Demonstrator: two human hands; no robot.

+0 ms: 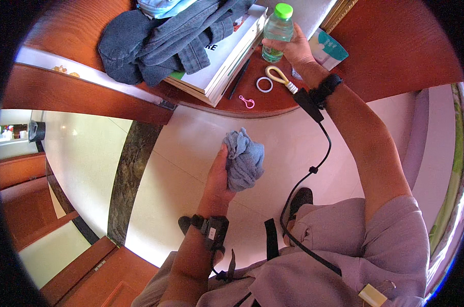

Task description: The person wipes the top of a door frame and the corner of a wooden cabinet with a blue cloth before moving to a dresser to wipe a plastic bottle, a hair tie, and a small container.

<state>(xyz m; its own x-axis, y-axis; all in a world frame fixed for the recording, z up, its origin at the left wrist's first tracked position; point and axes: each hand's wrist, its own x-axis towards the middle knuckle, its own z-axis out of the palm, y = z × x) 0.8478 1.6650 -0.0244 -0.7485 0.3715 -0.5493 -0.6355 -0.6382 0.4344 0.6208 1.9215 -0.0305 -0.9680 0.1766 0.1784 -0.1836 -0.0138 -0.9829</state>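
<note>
A crumpled blue-grey cloth (245, 165) is gripped in my left hand (218, 178), held over the floor in front of my body. My right hand (295, 48) is wrapped around a clear plastic bottle with a green cap (274, 28), upright at the dark red wooden tabletop (270, 105). Whether the bottle's base touches the wood I cannot tell. Near the table's edge lie a pink clasp (247, 101), a white ring (264, 85), a cream-coloured cord loop (277, 74) and a dark pen (238, 79). Each of my wrists bears a black strapped device.
Dark grey denim clothing (159, 42) lies over a stack of books (216, 90), with a light blue pouch (162, 7) on top. A teal and white packet (329, 50) is behind my right wrist. A black cable (328, 153) hangs between my right wrist and my body.
</note>
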